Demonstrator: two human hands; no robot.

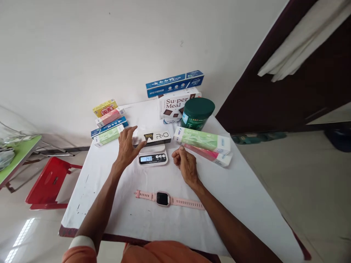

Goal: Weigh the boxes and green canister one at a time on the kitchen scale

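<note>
A black-and-white R&O toothpaste box (162, 136) lies across a small white digital kitchen scale (153, 159), whose lit display seems to read 243. My left hand (126, 147) is at the box's left end with thumb and fingers apart, holding nothing. Whether the thumb touches the box I cannot tell. To the right of the scale, my right hand (187, 165) rests by the table with its fingers curled in and nothing visible in them. Just beyond it, a green-and-white box (203, 140) lies on a pink-and-white box (216, 157).
Behind stand a dark green tub (197, 114), a Su-per Meal box (172, 106) and a long blue box (175, 84) on top. More boxes, including a yellow one (105, 108), stand at the left. A pink-strapped smartwatch (162, 198) lies in front. A red chair (49, 182) is left of the table.
</note>
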